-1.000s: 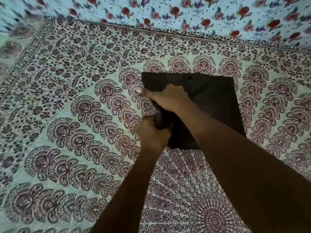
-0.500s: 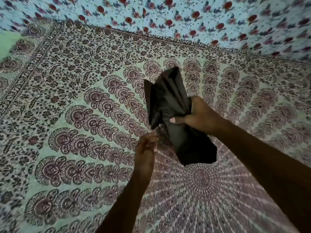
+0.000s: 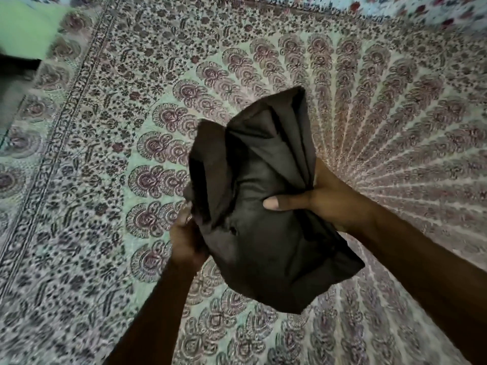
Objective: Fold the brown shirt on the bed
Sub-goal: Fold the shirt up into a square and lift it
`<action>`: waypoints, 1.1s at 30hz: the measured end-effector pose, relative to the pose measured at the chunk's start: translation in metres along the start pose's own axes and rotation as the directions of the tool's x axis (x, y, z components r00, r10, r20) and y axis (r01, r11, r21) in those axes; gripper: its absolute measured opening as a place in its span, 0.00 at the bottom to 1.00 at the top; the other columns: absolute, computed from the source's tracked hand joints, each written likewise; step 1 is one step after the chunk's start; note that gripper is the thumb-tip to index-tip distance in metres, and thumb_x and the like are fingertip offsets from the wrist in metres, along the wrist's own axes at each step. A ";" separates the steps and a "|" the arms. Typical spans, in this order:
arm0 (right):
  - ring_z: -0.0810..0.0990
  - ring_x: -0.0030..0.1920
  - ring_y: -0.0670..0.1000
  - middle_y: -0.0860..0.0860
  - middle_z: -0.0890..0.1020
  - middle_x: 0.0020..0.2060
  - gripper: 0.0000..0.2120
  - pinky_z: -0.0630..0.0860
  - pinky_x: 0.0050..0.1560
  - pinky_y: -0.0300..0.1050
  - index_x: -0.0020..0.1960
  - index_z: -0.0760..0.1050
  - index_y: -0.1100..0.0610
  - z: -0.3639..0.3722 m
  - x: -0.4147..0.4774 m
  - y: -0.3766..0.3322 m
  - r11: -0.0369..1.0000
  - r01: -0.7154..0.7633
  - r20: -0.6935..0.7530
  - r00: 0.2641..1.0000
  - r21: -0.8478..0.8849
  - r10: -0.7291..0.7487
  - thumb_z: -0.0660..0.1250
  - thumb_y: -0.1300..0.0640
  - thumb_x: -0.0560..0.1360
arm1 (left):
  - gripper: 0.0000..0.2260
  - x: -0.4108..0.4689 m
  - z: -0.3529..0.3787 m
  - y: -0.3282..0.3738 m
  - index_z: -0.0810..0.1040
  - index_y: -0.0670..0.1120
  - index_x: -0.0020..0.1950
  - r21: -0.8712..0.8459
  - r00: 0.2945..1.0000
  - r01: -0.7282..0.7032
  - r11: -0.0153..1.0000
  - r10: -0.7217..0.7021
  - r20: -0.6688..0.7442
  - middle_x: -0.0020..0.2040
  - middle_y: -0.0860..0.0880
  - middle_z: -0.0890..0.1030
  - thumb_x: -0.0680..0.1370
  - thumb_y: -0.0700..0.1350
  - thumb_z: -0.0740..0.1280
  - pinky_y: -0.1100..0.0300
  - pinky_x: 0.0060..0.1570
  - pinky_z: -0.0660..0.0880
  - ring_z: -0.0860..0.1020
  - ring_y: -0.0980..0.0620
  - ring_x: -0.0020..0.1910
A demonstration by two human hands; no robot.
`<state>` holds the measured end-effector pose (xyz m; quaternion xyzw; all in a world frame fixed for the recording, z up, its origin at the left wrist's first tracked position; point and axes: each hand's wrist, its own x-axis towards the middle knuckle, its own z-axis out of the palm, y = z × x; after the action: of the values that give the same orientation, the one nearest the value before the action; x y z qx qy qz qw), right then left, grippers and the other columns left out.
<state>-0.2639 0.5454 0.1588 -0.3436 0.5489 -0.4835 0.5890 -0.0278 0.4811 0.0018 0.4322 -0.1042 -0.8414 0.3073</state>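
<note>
Brown shirt [image 3: 263, 219], dark and smooth-clothed, is up off the covers and in both hands, a bunched, rumpled bundle held over the middle of the bed! Deep folds run up its top half to a blunt peak, and one loose corner hangs down at the lower right.

On to the right hand [image 3: 329, 204]: it clamps the bundle's right side. Its thumb [image 3: 274, 202] lies flat across the front of the cloth with the pale nail showing, and the other fingers are tucked behind the fabric, out of sight.

Over to the left hand [image 3: 185, 241]: fingers curled tight into the shirt's lower left edge, cloth gathered in the fist, the fingertips buried in the folds. Both bare forearms reach in from the bottom of the view, the right one from the lower right corner.

Underneath it all lies the pale green bedspread [image 3: 105, 159], printed with maroon paisley fans radiating from a centre at the right and ringed by a dense border of small dark flowers. Top right, a strip of light blue fabric with red flowers [image 3: 434, 7] sits just beyond the border. In the top left corner there is a plain bright green patch [image 3: 23, 27] with something dark and blurred [image 3: 15, 67] below it; what those are, I cannot tell.
</note>
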 end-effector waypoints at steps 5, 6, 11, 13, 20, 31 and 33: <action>0.87 0.54 0.52 0.50 0.88 0.52 0.21 0.82 0.49 0.42 0.57 0.81 0.58 0.049 -0.028 0.035 1.000 -0.006 -0.091 0.996 -0.020 0.004 0.74 0.73 0.67 | 0.14 -0.064 -0.070 0.029 0.88 0.43 0.43 0.266 0.995 -0.069 0.962 0.085 -0.046 0.44 0.46 0.88 0.74 0.33 0.63 0.58 0.41 0.84 0.87 0.47 0.43; 0.87 0.53 0.52 0.51 0.88 0.51 0.20 0.82 0.49 0.42 0.57 0.81 0.60 0.063 -0.036 0.043 1.000 -0.012 -0.129 0.992 -0.011 0.010 0.74 0.74 0.68 | 0.16 -0.077 -0.084 0.039 0.88 0.45 0.47 0.332 0.990 -0.093 0.939 0.123 -0.070 0.47 0.46 0.88 0.77 0.31 0.62 0.58 0.43 0.83 0.87 0.48 0.45; 0.86 0.55 0.55 0.53 0.87 0.55 0.21 0.84 0.53 0.48 0.62 0.81 0.61 0.136 -0.064 0.098 0.994 -0.064 -0.253 0.964 0.085 0.084 0.74 0.73 0.70 | 0.16 -0.127 -0.159 0.097 0.81 0.54 0.65 0.754 0.954 -0.150 0.639 0.294 -0.060 0.61 0.49 0.84 0.81 0.38 0.68 0.48 0.63 0.78 0.82 0.48 0.60; 0.86 0.56 0.55 0.54 0.86 0.57 0.22 0.84 0.55 0.49 0.63 0.80 0.60 0.174 -0.064 0.122 0.990 -0.081 -0.262 0.959 0.112 0.108 0.74 0.71 0.71 | 0.20 -0.140 -0.193 0.127 0.73 0.50 0.74 0.889 0.943 -0.156 0.430 0.332 0.006 0.68 0.46 0.80 0.82 0.44 0.68 0.45 0.69 0.74 0.78 0.46 0.67; 0.87 0.53 0.48 0.45 0.88 0.51 0.23 0.84 0.49 0.41 0.61 0.82 0.58 0.303 -0.011 0.183 0.988 -0.095 -0.352 0.927 0.122 0.132 0.77 0.65 0.66 | 0.08 -0.161 -0.285 0.232 0.77 0.59 0.56 0.977 0.830 -0.186 0.105 0.549 0.099 0.47 0.53 0.83 0.77 0.56 0.66 0.54 0.45 0.76 0.82 0.48 0.49; 0.87 0.52 0.52 0.50 0.88 0.50 0.18 0.84 0.47 0.43 0.58 0.83 0.58 0.430 0.118 0.235 0.975 -0.145 -0.506 0.836 0.170 0.213 0.78 0.65 0.69 | 0.23 -0.078 -0.370 0.391 0.70 0.55 0.76 0.993 0.935 -0.098 0.073 0.348 0.067 0.71 0.50 0.77 0.81 0.57 0.67 0.52 0.69 0.72 0.75 0.47 0.70; 0.87 0.52 0.52 0.48 0.88 0.49 0.19 0.84 0.53 0.48 0.56 0.84 0.56 0.434 0.122 0.246 0.973 -0.209 -0.529 0.817 0.098 0.229 0.80 0.62 0.66 | 0.33 -0.069 -0.387 0.399 0.67 0.62 0.77 0.976 0.987 -0.059 0.211 0.159 0.026 0.74 0.56 0.73 0.74 0.70 0.69 0.47 0.74 0.69 0.72 0.50 0.73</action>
<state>0.2002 0.4477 -0.0401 -0.1190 0.7188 -0.4987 0.4695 0.4794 0.2429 -0.0106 0.5540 -0.6241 -0.5500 0.0325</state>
